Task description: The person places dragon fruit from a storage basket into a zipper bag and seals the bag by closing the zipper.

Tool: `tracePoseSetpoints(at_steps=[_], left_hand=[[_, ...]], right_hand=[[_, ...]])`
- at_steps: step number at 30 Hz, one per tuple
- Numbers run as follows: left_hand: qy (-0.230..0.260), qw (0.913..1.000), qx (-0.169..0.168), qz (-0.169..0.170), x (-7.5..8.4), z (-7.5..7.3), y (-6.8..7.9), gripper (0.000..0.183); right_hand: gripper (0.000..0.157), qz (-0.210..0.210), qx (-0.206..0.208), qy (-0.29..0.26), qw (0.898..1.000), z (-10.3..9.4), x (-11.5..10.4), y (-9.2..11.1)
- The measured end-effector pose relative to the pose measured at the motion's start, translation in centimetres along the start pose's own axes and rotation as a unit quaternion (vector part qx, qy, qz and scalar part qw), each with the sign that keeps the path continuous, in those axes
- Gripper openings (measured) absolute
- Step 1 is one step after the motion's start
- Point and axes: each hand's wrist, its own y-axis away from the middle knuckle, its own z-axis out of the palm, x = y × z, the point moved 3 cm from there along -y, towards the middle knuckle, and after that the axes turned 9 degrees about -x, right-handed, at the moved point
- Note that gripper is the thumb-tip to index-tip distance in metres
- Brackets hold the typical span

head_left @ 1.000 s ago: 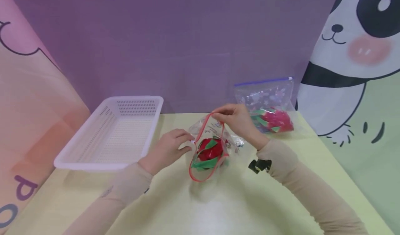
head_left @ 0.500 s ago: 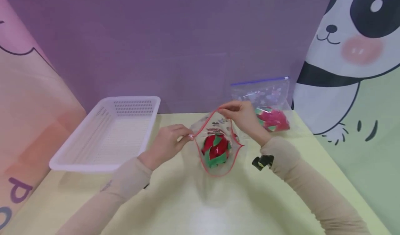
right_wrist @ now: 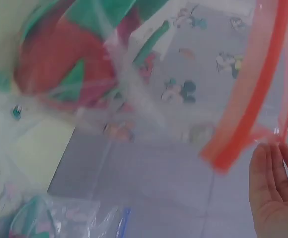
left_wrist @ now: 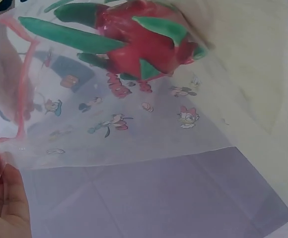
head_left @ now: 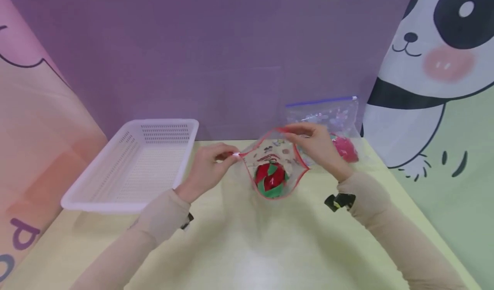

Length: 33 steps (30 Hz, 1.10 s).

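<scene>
Between the hands is a clear zip bag (head_left: 286, 152) with a red zip edge and cartoon prints. Its mouth gapes wide towards the head camera, with a red dragon fruit (head_left: 270, 180) with green scales lying inside. My left hand (head_left: 206, 165) pinches the left end of the zip edge, by a small white slider. At the top of the mouth, my right hand (head_left: 318, 148) pinches the rim between thumb and fingers. In the left wrist view, the dragon fruit (left_wrist: 139, 39) shows through the printed plastic. The right wrist view shows the red strip (right_wrist: 253, 99) close up.
A white perforated basket (head_left: 115, 207) stands on the left of the pale yellow table (head_left: 247, 255). Behind my right hand, a second clear bag (head_left: 324, 113) with a blue zip holds another dragon fruit (head_left: 345, 148). A purple wall (head_left: 231, 58) rises behind the table.
The bag's mouth has turned and spread wider, showing the dragon fruit and the printed inner wall. My right hand has moved right with the rim; my left hand has risen slightly.
</scene>
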Motion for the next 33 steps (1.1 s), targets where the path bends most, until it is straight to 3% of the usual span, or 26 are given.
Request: tracePoseSetpoints(at_steps=[6, 10, 13, 19, 24, 28, 33], left_hand=[[-0.010, 0.9980, 0.008, -0.062, -0.4, -0.6, -0.3, 0.017], [-0.011, 0.9970, 0.019, -0.075, -0.6, -0.8, -0.2, 0.017], [-0.015, 0.9965, 0.024, -0.078, -0.7, -0.9, -0.2, 0.016], [-0.005, 0.9960, 0.021, -0.086, -0.6, -0.5, -0.3, 0.015], [-0.002, 0.9967, 0.014, -0.080, -0.5, -0.3, -0.4, 0.016], [-0.015, 0.9965, 0.011, -0.081, -0.6, -0.6, -0.6, 0.017], [-0.008, 0.9947, 0.003, -0.102, -1.1, -1.8, -1.2, 0.018]], right_hand=[[0.037, -0.001, -0.010, 0.028, 1.000, -0.8, 2.5, 2.1], [0.038, -0.015, -0.040, -0.011, 0.999, 0.3, 4.9, 4.2], [0.040, -0.037, -0.029, -0.035, 0.998, 1.2, 5.7, 5.0], [0.029, -0.107, 0.044, -0.020, 0.993, 2.3, 5.5, 4.9], [0.021, -0.138, 0.048, -0.026, 0.989, 2.8, 4.9, 4.4], [0.016, -0.139, 0.055, 0.000, 0.989, 2.6, 4.4, 3.8], [0.013, -0.102, 0.077, 0.036, 0.991, 1.0, 3.8, 2.8]])
